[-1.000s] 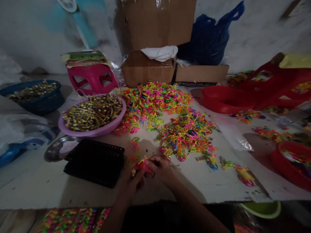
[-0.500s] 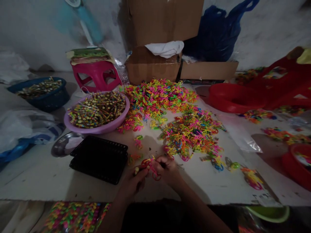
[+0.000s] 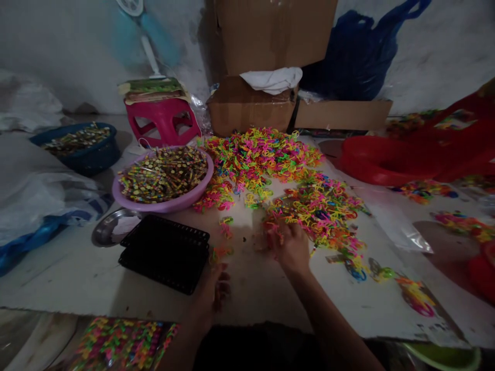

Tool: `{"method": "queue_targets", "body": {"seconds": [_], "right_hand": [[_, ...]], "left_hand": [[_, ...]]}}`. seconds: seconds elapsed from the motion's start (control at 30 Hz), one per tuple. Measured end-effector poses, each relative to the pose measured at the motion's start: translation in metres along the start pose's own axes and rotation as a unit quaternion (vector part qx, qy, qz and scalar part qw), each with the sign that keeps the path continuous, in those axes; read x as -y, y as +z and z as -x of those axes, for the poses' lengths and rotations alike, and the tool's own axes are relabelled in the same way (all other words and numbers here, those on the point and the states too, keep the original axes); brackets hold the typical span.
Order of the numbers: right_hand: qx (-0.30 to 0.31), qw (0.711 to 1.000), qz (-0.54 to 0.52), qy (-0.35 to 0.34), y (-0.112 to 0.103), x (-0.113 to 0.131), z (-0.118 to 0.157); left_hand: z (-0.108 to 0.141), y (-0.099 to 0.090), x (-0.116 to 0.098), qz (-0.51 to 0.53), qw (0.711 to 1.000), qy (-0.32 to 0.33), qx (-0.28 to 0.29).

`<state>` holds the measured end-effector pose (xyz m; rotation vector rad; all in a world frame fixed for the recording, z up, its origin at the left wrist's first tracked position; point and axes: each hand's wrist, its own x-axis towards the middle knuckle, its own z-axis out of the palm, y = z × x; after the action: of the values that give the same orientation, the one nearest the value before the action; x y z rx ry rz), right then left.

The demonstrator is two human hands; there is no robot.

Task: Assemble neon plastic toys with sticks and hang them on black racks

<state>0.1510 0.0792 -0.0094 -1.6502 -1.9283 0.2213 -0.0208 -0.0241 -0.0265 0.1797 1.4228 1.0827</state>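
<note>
R hand [image 3: 291,246] is at near edge of the pile of colourful plastic pieces [image 3: 317,206]; L hand [image 3: 217,289] is near black trays [image 3: 164,255]. Grip of both: cannot tell.

I have bare counter [image 3: 266,293] between my hands; the piled plastic pieces [image 3: 266,154] block the way forward.

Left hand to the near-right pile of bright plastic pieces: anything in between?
Yes. The right hand is at the near-left edge of that pile, across the direct line from the left hand. Nothing else visible blocks it.
</note>
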Motion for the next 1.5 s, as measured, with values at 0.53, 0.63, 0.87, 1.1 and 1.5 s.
{"method": "queue_targets", "body": {"seconds": [0.53, 0.63, 0.87, 1.1, 1.5], "right_hand": [[0.205, 0.912, -0.353, 0.042, 0.021, 0.029, 0.04], [0.197, 0.886, -0.414, 0.073, 0.019, 0.034, 0.047], [0.214, 0.862, -0.45, 0.094, 0.016, 0.04, 0.049], [0.212, 0.848, -0.472, 0.116, 0.01, 0.044, 0.056], [0.228, 0.84, -0.479, 0.111, 0.004, 0.048, 0.052]], "left_hand": [[-0.003, -0.008, 0.003, 0.003, 0.995, 0.046, 0.085], [-0.003, 0.001, 0.0, -0.015, 0.99, 0.046, 0.135], [0.004, 0.002, 0.0, -0.061, 0.994, 0.058, 0.076], [0.009, 0.009, -0.004, 0.015, 0.989, 0.063, 0.132], [0.014, 0.008, 0.0, 0.098, 0.98, -0.003, 0.172]]}}
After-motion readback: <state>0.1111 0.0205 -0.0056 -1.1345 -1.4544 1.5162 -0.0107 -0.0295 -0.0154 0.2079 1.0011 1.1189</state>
